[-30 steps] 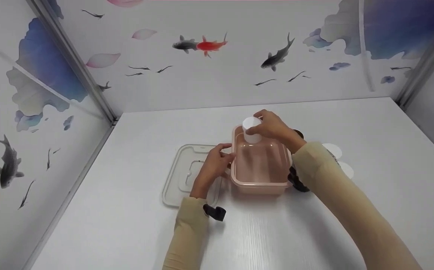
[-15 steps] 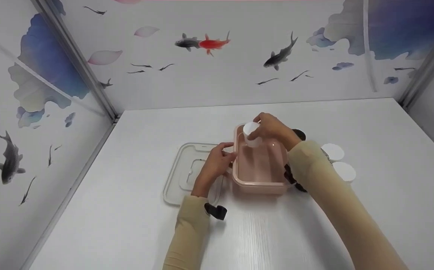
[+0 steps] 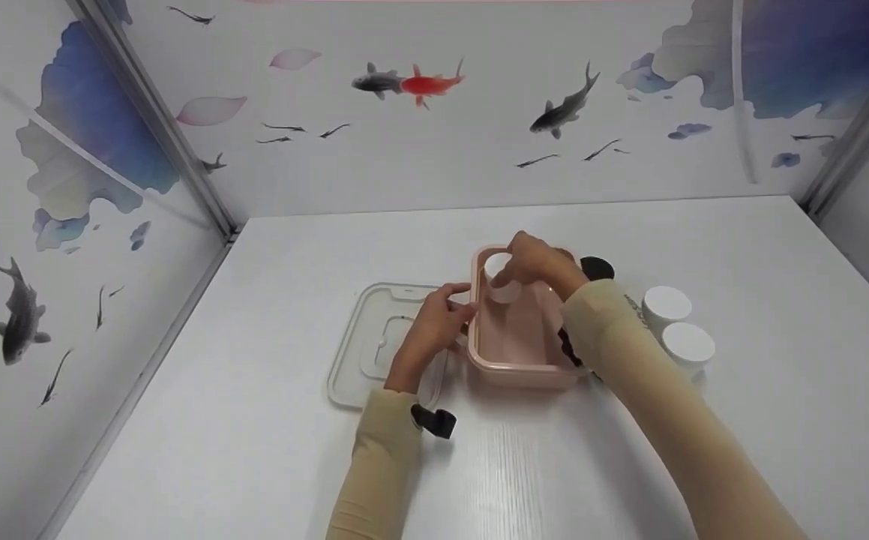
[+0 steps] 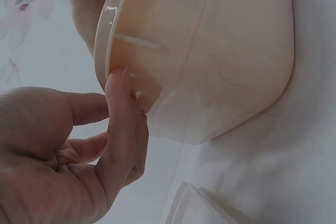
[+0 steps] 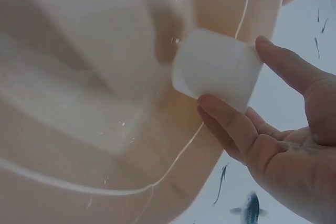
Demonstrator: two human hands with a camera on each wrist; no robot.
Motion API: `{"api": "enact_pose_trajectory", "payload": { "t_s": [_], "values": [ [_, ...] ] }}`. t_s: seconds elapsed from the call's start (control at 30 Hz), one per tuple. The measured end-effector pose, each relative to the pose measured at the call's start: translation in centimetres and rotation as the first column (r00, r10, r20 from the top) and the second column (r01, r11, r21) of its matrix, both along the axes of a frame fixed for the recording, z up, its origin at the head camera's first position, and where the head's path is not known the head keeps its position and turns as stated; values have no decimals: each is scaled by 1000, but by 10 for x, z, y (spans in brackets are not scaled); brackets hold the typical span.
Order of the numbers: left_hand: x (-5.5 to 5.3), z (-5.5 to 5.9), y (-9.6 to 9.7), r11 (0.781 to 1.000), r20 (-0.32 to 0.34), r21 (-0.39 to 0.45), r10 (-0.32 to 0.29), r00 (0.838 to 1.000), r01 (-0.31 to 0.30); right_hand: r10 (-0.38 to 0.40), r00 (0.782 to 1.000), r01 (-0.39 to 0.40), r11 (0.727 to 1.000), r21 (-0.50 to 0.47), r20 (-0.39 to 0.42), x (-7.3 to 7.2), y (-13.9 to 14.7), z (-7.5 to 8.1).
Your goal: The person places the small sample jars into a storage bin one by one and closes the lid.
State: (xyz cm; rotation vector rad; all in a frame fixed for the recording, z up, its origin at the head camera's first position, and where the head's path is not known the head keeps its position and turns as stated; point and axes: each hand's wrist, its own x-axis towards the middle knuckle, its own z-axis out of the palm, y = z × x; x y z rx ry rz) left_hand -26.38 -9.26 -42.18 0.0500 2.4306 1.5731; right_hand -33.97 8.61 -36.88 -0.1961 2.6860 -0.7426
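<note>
A pink plastic box stands lidless on the table. My left hand holds it by its left rim, fingertips tucked under the edge in the left wrist view. Inside the box at its far left corner is a small white cylindrical jar, upright in the head view. My right hand reaches in over the box and pinches this jar between thumb and fingers, as the right wrist view shows. The bare pink floor shows beneath the jar.
A clear lid with a pale rim lies flat left of the box, partly under my left forearm. To the right stand two white-topped jars close together. Painted walls border the table at the back and sides.
My right hand has lowered the white jar deeper into the far left corner of the box. The left hand stays at the rim.
</note>
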Motion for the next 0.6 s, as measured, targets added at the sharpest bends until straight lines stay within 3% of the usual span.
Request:
{"api": "enact_pose_trajectory", "payload": {
  "t_s": [0.3, 0.6],
  "values": [
    [1, -2, -1, 999, -27, 44, -24, 999, 25, 26, 999, -26, 1000, 1, 33, 0, -8, -10],
    [-1, -3, -1, 1000, -20, 23, -14, 1000, 15, -10, 998, 10, 1000, 10, 59, 0, -9, -12]
  ]
}}
